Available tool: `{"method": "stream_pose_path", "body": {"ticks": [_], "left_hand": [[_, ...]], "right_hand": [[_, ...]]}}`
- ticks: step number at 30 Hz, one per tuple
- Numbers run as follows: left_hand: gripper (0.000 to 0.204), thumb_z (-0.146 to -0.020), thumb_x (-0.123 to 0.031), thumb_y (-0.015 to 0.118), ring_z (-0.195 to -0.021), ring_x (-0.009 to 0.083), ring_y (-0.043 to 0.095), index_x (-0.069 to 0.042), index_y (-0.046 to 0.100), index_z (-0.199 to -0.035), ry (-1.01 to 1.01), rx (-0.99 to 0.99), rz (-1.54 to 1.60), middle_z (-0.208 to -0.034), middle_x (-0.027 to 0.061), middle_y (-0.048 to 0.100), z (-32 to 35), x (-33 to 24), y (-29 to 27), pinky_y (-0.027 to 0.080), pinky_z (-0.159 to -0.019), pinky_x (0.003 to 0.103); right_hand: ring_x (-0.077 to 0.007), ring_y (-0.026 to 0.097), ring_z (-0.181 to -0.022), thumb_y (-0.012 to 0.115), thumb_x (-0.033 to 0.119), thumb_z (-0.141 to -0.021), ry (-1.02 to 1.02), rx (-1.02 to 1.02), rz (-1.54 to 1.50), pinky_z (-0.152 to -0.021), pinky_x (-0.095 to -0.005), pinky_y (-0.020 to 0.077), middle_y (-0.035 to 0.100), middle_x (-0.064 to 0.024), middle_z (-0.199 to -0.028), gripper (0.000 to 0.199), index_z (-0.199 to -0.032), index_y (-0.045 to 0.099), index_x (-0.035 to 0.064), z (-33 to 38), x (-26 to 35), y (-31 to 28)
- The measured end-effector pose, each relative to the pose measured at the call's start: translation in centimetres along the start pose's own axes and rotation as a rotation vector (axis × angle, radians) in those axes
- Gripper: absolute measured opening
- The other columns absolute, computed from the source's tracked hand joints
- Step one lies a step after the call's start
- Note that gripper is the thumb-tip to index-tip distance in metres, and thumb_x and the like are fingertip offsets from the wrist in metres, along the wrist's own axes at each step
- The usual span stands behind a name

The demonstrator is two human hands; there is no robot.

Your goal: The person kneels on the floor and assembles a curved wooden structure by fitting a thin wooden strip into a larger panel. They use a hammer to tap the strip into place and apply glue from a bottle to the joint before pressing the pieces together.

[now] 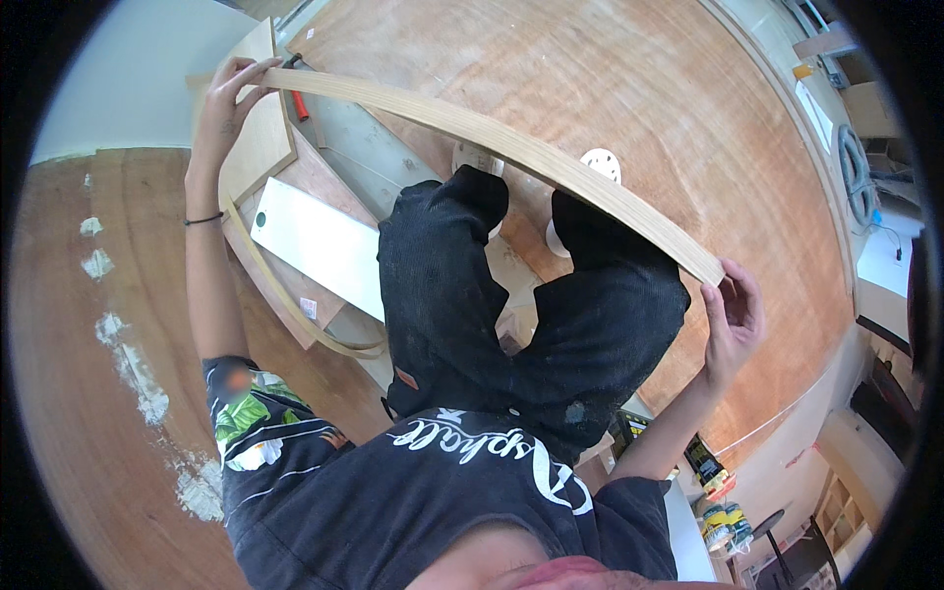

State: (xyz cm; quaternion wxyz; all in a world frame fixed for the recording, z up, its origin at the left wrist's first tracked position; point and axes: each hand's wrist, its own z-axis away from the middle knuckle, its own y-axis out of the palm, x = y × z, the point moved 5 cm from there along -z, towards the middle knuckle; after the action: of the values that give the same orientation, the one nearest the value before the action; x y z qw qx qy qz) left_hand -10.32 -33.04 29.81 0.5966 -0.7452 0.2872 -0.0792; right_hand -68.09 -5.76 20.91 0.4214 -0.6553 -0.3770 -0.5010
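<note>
Timber strip [492,136] runs from the left hand [239,93] to the right hand [736,320], its middle crossing at the black-trousered knees [442,221]. Both grips are pinched closed, thumb against fingers, 1 end of the wood caught in each and the whole length hanging between the 2. From where I stand, the step in hand looks like holding the piece steady at full span; the next move would seem to call for both ends travelling together, so that it does not twist. Whether it is truly bowed, I cannot tell. Just beside the left grip lies a red-handled hammer [300,105]; back from that hand, nearer the knees, rest a pale board [261,152] and a white panel [320,246]. Beyond the strip, between the grips, spreads a brown wood sheet [688,108]. Farthest off, past the right hand, sits a coiled grey hose [857,177].
</note>
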Motion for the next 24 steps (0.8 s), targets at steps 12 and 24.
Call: {"method": "stream_pose_path", "body": {"ticks": [12, 24], "left_hand": [[0.041, -0.094, -0.009, 0.068, -0.111, 0.0259, 0.063, -0.012, 0.067, -0.135, -0.052, 0.203, -0.019, -0.119, 0.012, 0.065, -0.4, 5.9, 2.8, 0.048, -0.099, 0.036], [0.038, -0.094, -0.005, 0.069, -0.11, 0.0261, 0.062, -0.011, 0.068, -0.132, -0.013, 0.319, -0.155, -0.113, 0.0103, 0.065, -2.4, 6.1, 3.0, 0.049, -0.096, 0.04]], "right_hand": [[-0.0172, 0.067, -0.109, 0.082, 0.003, -0.084, -0.004, 0.027, 0.022, -0.098, -0.0334, 0.0549, 0.071, -0.0095, -0.116, 0.037, -0.119, 0.069, -0.0009, -0.2, 2.0, 1.4], [-0.0169, 0.07, -0.097, 0.089, 0.01, -0.076, -0.225, 0.01, 0.005, -0.091, -0.0314, 0.056, 0.074, -0.0063, -0.107, 0.037, -0.11, 0.076, 0.0074, -0.9, 2.1, 2.7]]}}
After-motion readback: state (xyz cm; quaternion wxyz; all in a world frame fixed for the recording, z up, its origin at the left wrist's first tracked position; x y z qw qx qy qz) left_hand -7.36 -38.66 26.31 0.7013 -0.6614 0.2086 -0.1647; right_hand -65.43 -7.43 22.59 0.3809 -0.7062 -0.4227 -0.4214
